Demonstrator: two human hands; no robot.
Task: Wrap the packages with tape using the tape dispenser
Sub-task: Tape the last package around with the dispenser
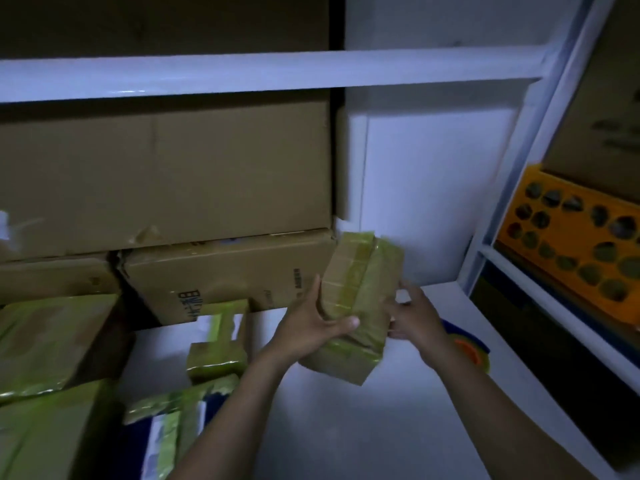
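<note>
The package [356,306] is held tilted above the desk [346,427], clamped by the curled fingers of the left hand [311,323] and right hand [412,318]. The tape dispenser [469,346] is set down behind the right wrist. The package could be dropped if its glossy tape slips.

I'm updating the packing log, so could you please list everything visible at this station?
held package: one, brown with green tape, raised over the table
small taped package: one, brown and green, on the table, centre-left
large taped packages: two, brown and green, far left
blue-white package: one, green tape strips, lower left
tape dispenser: one, blue and orange, behind the right forearm
cardboard boxes: at least three, brown, stacked at the back
crate: one, yellow, right shelf
table: one, white, underneath
left grip: one, holds the package's left side
right grip: one, holds its right side
</note>
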